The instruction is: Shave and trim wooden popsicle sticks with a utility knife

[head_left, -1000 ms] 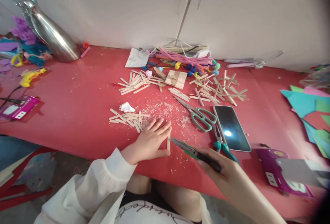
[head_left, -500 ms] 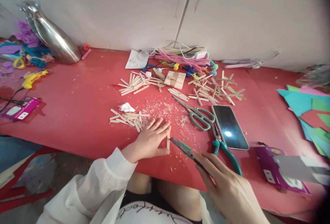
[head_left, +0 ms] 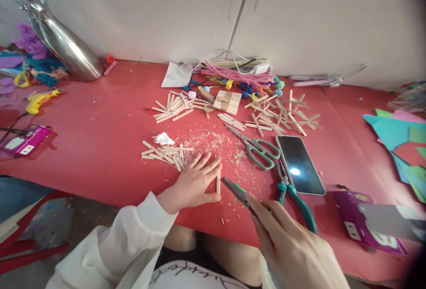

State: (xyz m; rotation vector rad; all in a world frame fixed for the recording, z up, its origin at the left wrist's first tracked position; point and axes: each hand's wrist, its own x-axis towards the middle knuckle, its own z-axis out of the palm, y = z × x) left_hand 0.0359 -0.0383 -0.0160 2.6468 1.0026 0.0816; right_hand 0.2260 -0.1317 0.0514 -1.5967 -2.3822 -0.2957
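Note:
My left hand [head_left: 196, 180] lies on the red table, fingers spread, pinning a wooden craft stick [head_left: 218, 184] between the index fingertip and the thumb. The stick stands lengthwise away from me, with a small dark mark near its middle. In my right hand [head_left: 288, 235] is a box cutter [head_left: 238, 190] with a green slider. Its blade tip is just right of the stick, with a narrow gap between them. Beyond my left hand are a pile of craft sticks [head_left: 168, 152] and a crumpled white scrap [head_left: 163, 138]. Wood shavings [head_left: 208, 140] cover the table ahead.
Green-handled scissors [head_left: 262, 151], pliers [head_left: 296, 200] and a phone [head_left: 300, 164] lie to the right. More sticks [head_left: 175, 106] and pink pipe cleaners [head_left: 233, 74] lie near the wall. A steel jug [head_left: 68, 42] and yellow glue gun [head_left: 41, 101] are left; a purple box [head_left: 359, 222] is right.
The cutter's tip has moved off the stick, slightly to the right, leaving a small gap. My left hand still pins the stick in place. The view has shifted slightly.

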